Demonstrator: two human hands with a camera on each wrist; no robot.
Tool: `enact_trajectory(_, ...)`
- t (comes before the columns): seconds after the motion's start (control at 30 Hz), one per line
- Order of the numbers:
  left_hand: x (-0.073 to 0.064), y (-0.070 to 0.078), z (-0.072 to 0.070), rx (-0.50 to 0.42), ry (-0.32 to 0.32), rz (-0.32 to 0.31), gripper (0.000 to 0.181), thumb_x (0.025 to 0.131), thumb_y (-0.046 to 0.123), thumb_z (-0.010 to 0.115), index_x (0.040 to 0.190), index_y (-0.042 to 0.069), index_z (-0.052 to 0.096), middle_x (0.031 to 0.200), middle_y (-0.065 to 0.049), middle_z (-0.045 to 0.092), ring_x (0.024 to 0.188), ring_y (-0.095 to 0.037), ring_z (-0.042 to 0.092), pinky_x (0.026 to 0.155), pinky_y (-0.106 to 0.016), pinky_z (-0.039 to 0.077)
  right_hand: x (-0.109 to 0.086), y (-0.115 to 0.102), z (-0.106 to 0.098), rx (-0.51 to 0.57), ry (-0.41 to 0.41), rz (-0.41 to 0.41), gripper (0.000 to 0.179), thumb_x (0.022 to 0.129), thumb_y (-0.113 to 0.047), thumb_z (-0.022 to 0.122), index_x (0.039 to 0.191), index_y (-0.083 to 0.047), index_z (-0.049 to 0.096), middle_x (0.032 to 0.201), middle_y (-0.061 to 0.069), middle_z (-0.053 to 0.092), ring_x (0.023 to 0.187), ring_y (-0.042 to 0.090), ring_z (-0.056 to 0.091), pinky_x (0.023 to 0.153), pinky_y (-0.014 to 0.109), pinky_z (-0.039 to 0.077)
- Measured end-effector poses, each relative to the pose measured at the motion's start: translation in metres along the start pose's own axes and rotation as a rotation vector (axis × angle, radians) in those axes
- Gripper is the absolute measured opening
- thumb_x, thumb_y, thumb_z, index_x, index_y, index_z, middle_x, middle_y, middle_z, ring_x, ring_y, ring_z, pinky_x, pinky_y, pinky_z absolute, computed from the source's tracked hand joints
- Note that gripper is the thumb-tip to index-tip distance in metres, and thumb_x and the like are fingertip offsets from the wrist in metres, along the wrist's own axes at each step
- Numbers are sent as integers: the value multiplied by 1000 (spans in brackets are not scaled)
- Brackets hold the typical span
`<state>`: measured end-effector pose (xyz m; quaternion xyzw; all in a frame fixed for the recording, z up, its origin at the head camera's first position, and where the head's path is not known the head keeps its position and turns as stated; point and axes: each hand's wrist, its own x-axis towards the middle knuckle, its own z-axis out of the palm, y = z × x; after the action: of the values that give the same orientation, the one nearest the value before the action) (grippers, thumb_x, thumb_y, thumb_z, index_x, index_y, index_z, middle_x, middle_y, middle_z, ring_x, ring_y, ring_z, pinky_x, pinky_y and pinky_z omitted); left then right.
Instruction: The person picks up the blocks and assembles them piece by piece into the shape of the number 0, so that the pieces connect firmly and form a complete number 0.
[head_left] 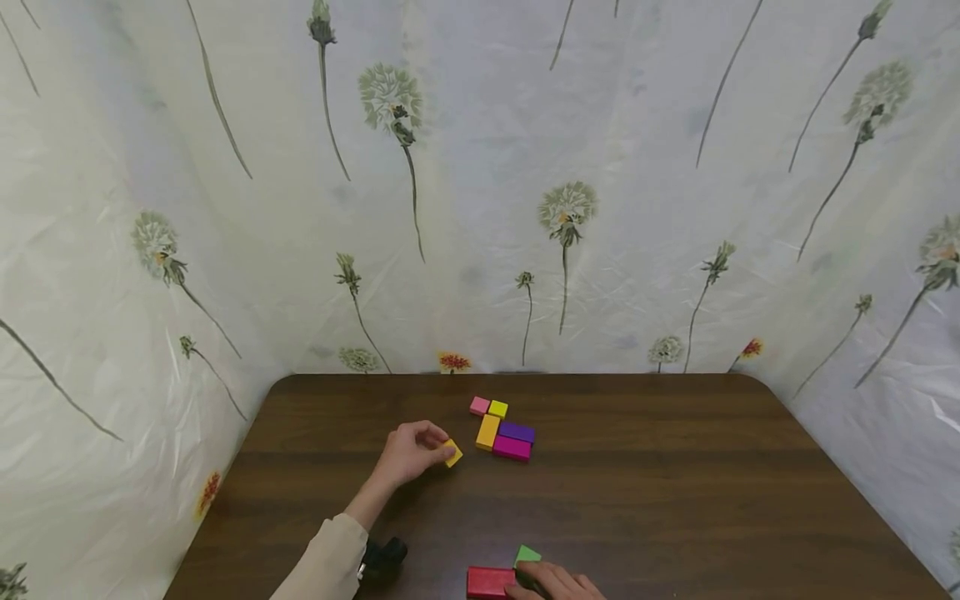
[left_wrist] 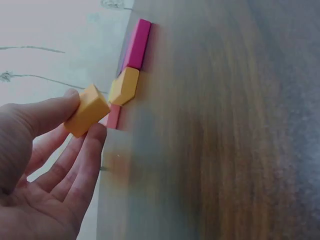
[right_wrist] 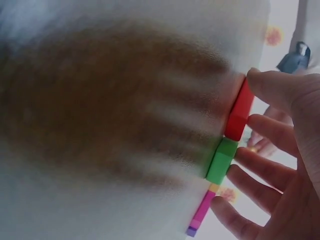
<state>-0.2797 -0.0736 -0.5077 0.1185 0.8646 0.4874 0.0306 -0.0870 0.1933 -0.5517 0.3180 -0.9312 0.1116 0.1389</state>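
Observation:
My left hand (head_left: 411,454) pinches a yellow-orange block (head_left: 453,453) between thumb and fingertips; the left wrist view shows the same block (left_wrist: 87,111) tilted in the grip. Just right of it on the table stand a pink block (head_left: 480,406), a yellow block (head_left: 498,409), an orange block (head_left: 487,432), a purple block (head_left: 517,432) and a magenta block (head_left: 512,448), grouped together. At the near edge of view, my right hand (head_left: 558,581) lies beside a red block (head_left: 489,582) and a green block (head_left: 527,554). Its fingers (right_wrist: 270,175) are spread and fairly straight along these two blocks.
A dark brown wooden table (head_left: 675,483) carries all the blocks. Behind it and at both sides hangs a pale sheet (head_left: 480,167) printed with dandelions. A black device (head_left: 386,553) shows beside the left sleeve (head_left: 326,558).

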Motion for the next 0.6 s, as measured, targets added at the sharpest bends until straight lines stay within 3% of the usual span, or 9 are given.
enact_trajectory(0.33, -19, 6, -5, -36, -193, 4, 22, 83, 24, 80, 96, 9, 70, 83, 0, 65, 71, -16, 61, 62, -31, 50, 5, -1, -12, 80, -173, 52, 44, 97, -60, 45, 136, -42, 54, 130, -9, 56, 110, 10, 56, 77, 35, 50)
enact_trajectory(0.6, -27, 0, -9, -64, -273, -4, 21, 84, 22, 79, 96, 7, 70, 82, -1, 64, 69, -17, 61, 63, -31, 51, 5, 1, -12, 73, -197, 46, 45, 97, -61, 44, 136, -42, 53, 132, -9, 54, 111, 11, 55, 77, 36, 49)
